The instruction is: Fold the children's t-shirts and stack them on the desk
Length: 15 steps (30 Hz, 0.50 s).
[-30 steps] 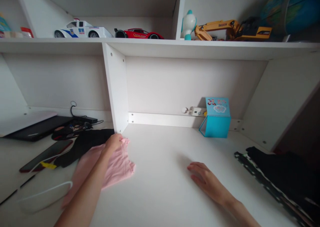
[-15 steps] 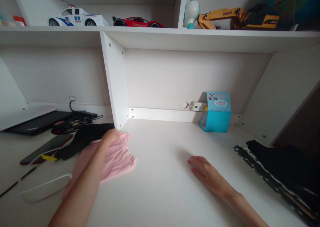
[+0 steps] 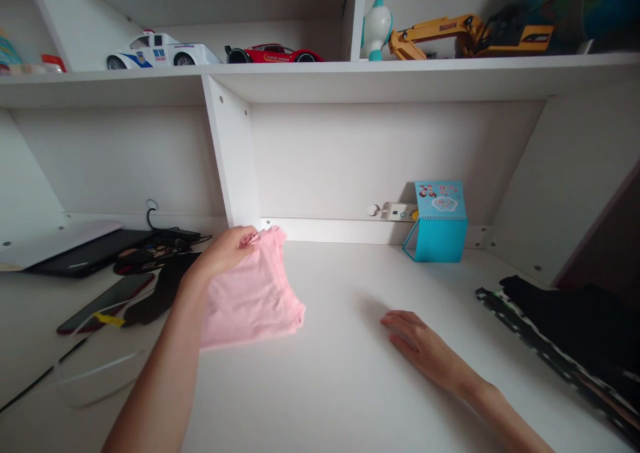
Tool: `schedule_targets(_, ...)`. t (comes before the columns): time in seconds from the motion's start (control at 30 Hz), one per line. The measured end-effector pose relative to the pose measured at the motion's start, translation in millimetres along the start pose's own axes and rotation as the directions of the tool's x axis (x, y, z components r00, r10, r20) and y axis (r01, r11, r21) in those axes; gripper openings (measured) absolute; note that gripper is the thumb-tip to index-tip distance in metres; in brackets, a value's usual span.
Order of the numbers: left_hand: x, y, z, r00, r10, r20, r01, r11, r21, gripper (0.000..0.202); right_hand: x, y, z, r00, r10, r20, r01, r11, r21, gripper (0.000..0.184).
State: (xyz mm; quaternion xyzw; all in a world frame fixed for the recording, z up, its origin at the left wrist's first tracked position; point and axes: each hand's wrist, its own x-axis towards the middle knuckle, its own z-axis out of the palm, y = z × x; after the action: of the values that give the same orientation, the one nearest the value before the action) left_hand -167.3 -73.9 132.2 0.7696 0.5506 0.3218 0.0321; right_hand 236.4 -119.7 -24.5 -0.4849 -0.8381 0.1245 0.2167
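My left hand pinches the top edge of a pink cloth and holds it lifted above the white desk, in front of the shelf divider. The cloth hangs down and to the right of the hand. My right hand lies flat on the desk with its fingers stretched out, holding nothing, about a hand's width right of the cloth.
A black garment, a dark laptop, cables and a white hanger lie at the left. A blue box stands at the back wall. Dark folded clothes sit at the right edge. Toy cars and an excavator fill the upper shelf.
My left hand has lifted the pink cloth off the desk and carried it up and to the right. My right hand has stayed flat in place.
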Motion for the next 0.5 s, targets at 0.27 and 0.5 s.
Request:
schedule_targets(0.27,-30,144,34.0,0.850,0.514,0.116,-0.487,0.850,-0.201,0.012,3,-6,-9,0.983,0.113,-0.145,-0.050,0.924,0.379,0.046)
schedule_targets(0.5,-31,122,87.7,0.610,0.274,0.743,-0.298,0.949,-0.105,0.024,-2,-13,-28,0.946,0.324,0.005,-0.214,0.615,0.759,0.040)
